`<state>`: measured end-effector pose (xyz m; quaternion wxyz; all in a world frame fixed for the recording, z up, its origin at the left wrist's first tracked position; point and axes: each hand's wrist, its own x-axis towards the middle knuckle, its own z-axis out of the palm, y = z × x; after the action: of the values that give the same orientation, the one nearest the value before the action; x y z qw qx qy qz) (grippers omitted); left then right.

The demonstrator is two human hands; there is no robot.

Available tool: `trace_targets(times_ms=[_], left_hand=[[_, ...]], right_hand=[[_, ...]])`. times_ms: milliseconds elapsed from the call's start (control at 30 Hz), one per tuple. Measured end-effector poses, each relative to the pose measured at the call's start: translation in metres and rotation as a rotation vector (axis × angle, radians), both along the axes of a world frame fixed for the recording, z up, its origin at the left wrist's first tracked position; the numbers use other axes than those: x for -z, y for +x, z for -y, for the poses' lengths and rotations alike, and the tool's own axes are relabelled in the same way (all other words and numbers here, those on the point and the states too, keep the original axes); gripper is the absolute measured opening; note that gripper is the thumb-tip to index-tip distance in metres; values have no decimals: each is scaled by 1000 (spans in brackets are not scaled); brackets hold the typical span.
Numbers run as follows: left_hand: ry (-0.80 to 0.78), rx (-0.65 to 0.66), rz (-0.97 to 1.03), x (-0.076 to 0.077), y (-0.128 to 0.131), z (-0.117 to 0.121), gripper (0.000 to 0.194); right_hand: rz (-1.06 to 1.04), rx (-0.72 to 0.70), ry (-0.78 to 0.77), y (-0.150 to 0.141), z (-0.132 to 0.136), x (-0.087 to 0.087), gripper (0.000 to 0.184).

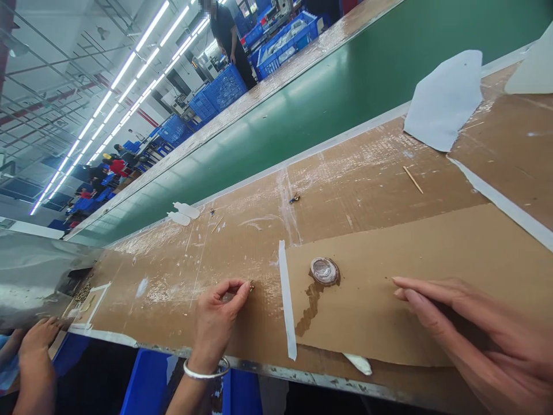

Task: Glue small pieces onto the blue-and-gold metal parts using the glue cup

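My left hand [216,320], with a silver bracelet on the wrist, rests on the taped brown cardboard bench top [181,271]. Its thumb and forefinger pinch a small metal part [251,285]. My right hand [470,334] lies at the lower right on a loose cardboard sheet [389,253], fingers stretched out together and pointing left, holding nothing. Between the hands sits a small round lid-like dish [324,270] with a dark glue stain running down from it. A strip of white tape [287,305] edges the sheet.
Another person's hand [37,346] rests at the bench's left corner near a pile of small metal parts [82,293]. A green conveyor belt [328,98] runs behind the bench. White paper pieces [444,98], a thin stick [413,179] and blue crates [224,86] lie beyond; a standing person [228,34] is far back.
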<state>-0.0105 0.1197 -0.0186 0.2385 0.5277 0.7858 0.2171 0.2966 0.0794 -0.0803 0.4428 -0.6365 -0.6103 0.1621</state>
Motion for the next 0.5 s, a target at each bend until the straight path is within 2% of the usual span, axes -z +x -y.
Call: trace_targets(times_ms=[100,300,400,500], left_hand=[[51,-30,90,-7,3,8,33],[194,-208,377,-24,23,34,37],[250,-232,502,-27,32,44,35],[298,-226,512,-29,36,50,36]], right_hand=[[58,-31,82,1,-4,-3,21],[158,-63,238,0,-10,-22,23],[173,-61,249,-1,-8,-26,24],[196,-91,307,1,-6,-27,23]])
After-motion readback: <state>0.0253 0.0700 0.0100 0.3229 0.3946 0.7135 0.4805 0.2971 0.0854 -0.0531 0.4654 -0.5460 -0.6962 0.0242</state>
